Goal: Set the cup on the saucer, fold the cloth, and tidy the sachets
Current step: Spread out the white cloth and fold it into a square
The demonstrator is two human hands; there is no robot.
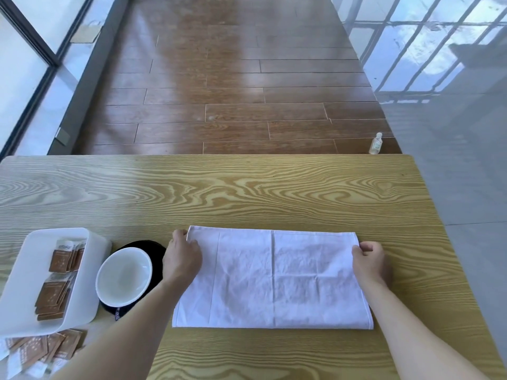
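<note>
On the wooden table [247, 187], near its front edge, a white cloth [274, 278] lies flat as a wide rectangle, already doubled over with a crease running down its middle. At the cloth's far left corner the left hand [182, 259] pinches the edge, fingers curled over the top of the fabric; at the far right corner the right hand [370, 259] grips the edge in the same way, fingers closed on the hem. Just left of the left hand a white cup [123, 275] sits on a dark saucer [153, 248], the saucer's rim showing behind and below it. Further left stands a white plastic tub [90, 272] holding brown sachets [59, 278] stacked upright in two groups. More loose sachets [41, 349] lie scattered on the table at the front left corner, partly under the tub's near edge. Beyond the table, a small clear bottle [375, 144] stands on the wooden floor.
</note>
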